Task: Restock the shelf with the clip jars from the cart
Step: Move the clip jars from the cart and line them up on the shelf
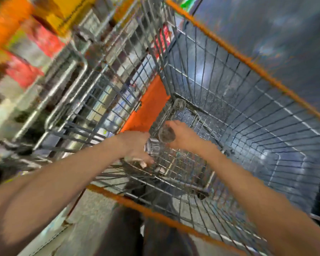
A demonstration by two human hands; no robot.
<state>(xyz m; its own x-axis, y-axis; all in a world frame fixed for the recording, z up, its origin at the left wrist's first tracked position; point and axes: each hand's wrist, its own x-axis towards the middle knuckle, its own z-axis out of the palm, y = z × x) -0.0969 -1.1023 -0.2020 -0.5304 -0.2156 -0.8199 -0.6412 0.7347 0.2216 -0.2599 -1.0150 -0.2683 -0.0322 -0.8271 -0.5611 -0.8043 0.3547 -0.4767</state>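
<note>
I look down into a wire shopping cart [244,100] with orange rim trim. My right hand [181,135] grips a clear clip jar [166,134] deep in the basket, seen end-on with a dark round face. My left hand [137,146] reaches in beside it and curls round another clear jar [151,146], partly hidden by my fingers. A third jar [179,104] lies in the basket's far corner. The picture is blurred by motion.
An orange panel [148,106] lines the cart's left inner wall. A second wire cart [92,85] stands nested to the left. Blurred red, orange and yellow goods [26,39] fill shelves at the upper left. Dark glossy floor [275,28] lies to the right.
</note>
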